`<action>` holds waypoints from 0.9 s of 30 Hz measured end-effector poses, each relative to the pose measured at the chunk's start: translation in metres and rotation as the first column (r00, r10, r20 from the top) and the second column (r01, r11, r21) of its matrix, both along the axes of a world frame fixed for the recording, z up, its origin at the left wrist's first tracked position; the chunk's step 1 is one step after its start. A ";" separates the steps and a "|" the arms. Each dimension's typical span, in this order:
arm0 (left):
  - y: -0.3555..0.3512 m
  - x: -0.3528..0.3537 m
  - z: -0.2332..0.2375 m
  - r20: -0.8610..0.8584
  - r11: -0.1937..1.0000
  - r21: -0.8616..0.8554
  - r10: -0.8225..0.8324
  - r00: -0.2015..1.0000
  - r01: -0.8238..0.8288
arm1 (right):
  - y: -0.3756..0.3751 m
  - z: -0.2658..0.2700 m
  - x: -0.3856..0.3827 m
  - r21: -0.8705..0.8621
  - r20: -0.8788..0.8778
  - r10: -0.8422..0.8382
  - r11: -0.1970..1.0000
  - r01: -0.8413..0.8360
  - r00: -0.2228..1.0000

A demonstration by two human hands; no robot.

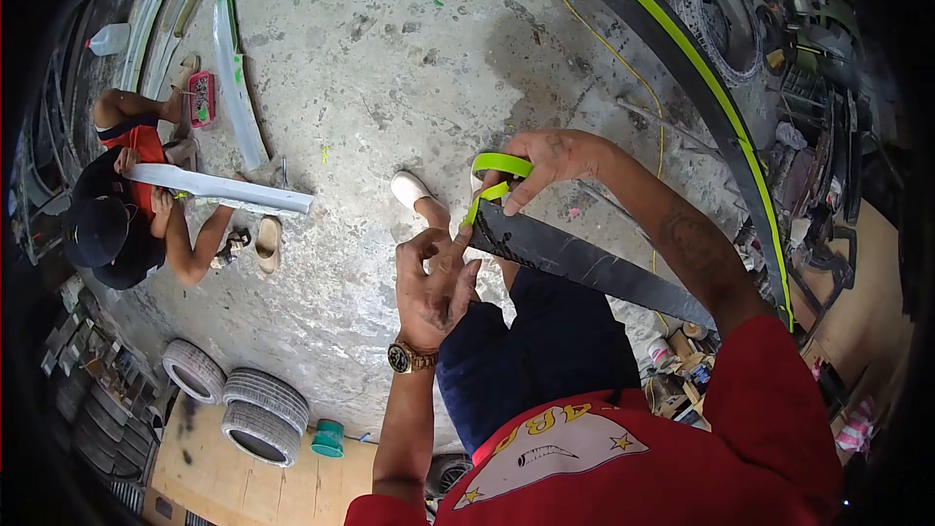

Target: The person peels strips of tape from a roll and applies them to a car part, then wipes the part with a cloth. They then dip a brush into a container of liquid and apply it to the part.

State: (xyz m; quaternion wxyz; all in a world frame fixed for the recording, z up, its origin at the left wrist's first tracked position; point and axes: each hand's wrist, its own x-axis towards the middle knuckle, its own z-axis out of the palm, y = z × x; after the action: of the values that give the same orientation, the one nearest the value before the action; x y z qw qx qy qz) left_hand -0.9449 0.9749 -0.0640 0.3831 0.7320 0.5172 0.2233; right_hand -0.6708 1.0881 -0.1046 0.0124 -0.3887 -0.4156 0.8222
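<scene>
My right hand [550, 164] grips a roll of neon green tape [504, 162], from which a short strip runs down to the end of a long dark panel [575, 251]. At that end, the outstretched index finger of my left hand [431, 284] touches the strip, with its thumb apart and the other fingers partly bent. The panel slants down to the right, past my dark shorts, and its far end passes behind my right forearm. Its surface looks scuffed.
At left, a seated person [117, 205] holds a long pale strip [224, 187]. Near them lie another pale strip [237, 88] and a red tray [202, 99]. A large curved black part with a green stripe [696, 58] stands at right. Tires [261, 429] and a green container [328, 438] sit lower left.
</scene>
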 end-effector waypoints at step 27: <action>0.016 0.004 -0.010 0.285 0.974 -0.219 0.124 0.950 -0.062 | -0.004 0.000 -0.003 0.029 0.036 0.054 0.998 -0.055 0.998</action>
State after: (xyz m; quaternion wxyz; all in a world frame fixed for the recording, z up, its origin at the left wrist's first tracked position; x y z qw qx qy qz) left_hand -0.9409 0.9909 -0.0738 0.5195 0.6209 0.5083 0.2936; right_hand -0.6739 1.0838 -0.1041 -0.0116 -0.3914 -0.4385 0.8090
